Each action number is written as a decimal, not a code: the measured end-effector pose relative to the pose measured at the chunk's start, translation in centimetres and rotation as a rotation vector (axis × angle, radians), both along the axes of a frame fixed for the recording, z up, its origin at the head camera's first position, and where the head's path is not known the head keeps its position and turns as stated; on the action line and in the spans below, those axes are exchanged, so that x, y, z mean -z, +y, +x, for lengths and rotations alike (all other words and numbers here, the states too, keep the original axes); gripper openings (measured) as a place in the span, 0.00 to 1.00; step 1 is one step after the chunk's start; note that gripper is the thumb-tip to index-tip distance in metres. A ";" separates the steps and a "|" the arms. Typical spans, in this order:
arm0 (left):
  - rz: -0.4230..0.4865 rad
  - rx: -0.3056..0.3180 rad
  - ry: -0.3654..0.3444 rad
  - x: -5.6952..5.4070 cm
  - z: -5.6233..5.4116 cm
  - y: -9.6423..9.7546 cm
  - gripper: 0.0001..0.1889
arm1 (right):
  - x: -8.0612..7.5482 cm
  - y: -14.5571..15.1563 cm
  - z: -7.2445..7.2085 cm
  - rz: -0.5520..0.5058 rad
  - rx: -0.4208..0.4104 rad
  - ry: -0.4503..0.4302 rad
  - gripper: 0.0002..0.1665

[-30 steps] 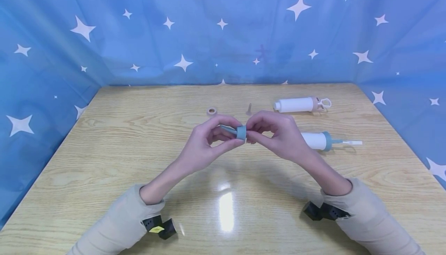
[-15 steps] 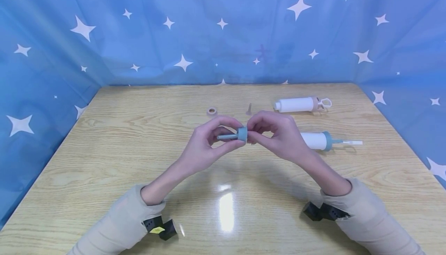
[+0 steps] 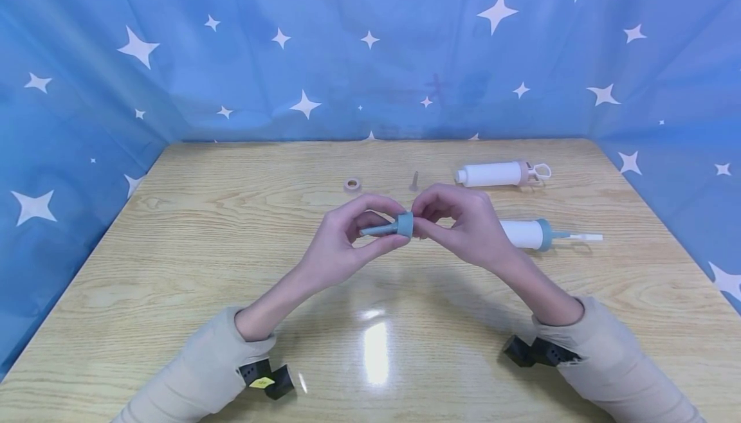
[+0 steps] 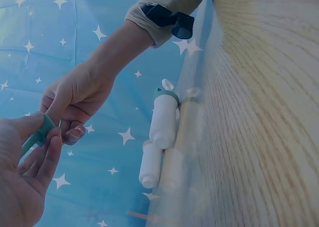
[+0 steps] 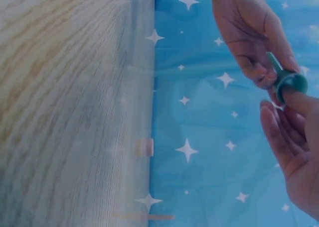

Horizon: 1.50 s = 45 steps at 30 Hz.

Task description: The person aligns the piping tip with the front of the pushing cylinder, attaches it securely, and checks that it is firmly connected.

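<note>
Item one: a teal, plastic-looking cap with a slender spout, held off the table between the person's two hands, lying roughly sideways, spout towards the left palm and wide end towards the right hand.

Left hand: clamped on the cap, thumb below and fingertips above, the spout within the curve of the grip.

Right hand: bent fingers and thumb at the cap's wide end, thumb against it; whether they pinch its rim or something small and hidden cannot be told.

Beyond the hands: a pinkish-beige ring, lying flat; to its right, a thin pinkish-beige peg, upright on a wider base.

Further right: a white cylinder with a pinkish-beige collar and white loop handle, on its side; nearer, a white cylinder with a teal collar and white-tipped teal stem, also on its side, one end hidden behind the right hand.

Support: a glossy, light wood-grain table. Backdrop: blue cloth with white four-pointed stars.

Worn: pale beige sleeves, a black camera at each wrist, the left bearing a yellow label.
</note>
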<state>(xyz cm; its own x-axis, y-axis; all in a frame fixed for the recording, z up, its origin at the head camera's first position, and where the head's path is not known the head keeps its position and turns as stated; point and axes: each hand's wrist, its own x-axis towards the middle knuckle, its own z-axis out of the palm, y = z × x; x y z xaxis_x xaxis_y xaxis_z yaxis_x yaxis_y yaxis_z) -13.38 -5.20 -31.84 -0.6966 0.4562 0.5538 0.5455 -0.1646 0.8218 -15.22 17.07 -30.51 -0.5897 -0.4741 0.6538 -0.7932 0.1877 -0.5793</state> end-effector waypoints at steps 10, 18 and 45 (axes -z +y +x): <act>0.009 -0.006 -0.032 0.0 0.2 0.2 0.18 | 0.1 0.2 0.1 0.025 0.032 -0.007 0.15; 0.026 -0.002 -0.061 0.0 0.3 0.4 0.18 | 0.0 0.2 0.1 0.019 0.024 -0.027 0.08; 0.083 0.038 -0.113 0.3 0.1 0.2 0.18 | -0.3 0.2 0.2 0.041 0.010 0.004 0.15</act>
